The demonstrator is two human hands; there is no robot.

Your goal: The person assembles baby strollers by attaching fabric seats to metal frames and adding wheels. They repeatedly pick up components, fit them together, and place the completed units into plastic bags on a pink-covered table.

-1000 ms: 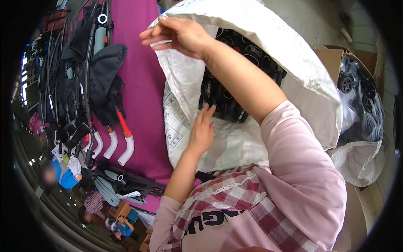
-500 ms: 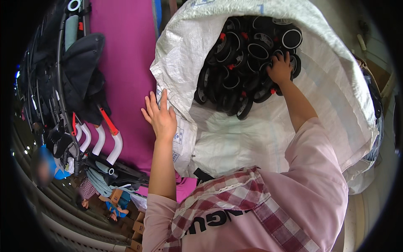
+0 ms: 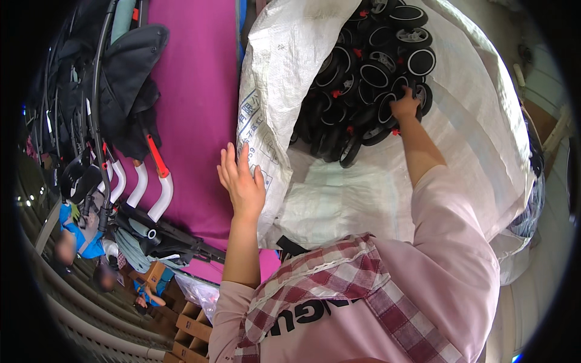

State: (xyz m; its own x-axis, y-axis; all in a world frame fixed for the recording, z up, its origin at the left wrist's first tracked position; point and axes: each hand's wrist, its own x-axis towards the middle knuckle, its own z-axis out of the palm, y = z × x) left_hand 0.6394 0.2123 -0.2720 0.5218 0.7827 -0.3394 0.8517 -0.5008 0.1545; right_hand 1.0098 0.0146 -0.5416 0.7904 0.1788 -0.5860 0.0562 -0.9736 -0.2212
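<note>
A large white woven sack [image 3: 345, 199] lies wide open in front of me, with a heap of small black wheels [image 3: 373, 74] inside. Several wheels have grey hubs, and small red parts show among them. My right hand [image 3: 407, 107] reaches in at the right side of the heap, its fingers curled round a black wheel [image 3: 400, 86]; the palm side is hidden. My left hand [image 3: 244, 189] rests at the sack's left edge with its fingers stretched out and holds nothing.
A magenta-covered table [image 3: 193, 109] runs along the left of the sack. Beyond it stand black stroller frames [image 3: 100, 121] with white curved tubes [image 3: 161, 196] and red parts. Cardboard boxes [image 3: 192, 327] and other people [image 3: 91, 239] are at the lower left.
My view has shifted, and the sack's near-left flap shows more of its printed side. My right fingers have gone from spread over the wheels to curled round one. My left hand stays at the edge.
</note>
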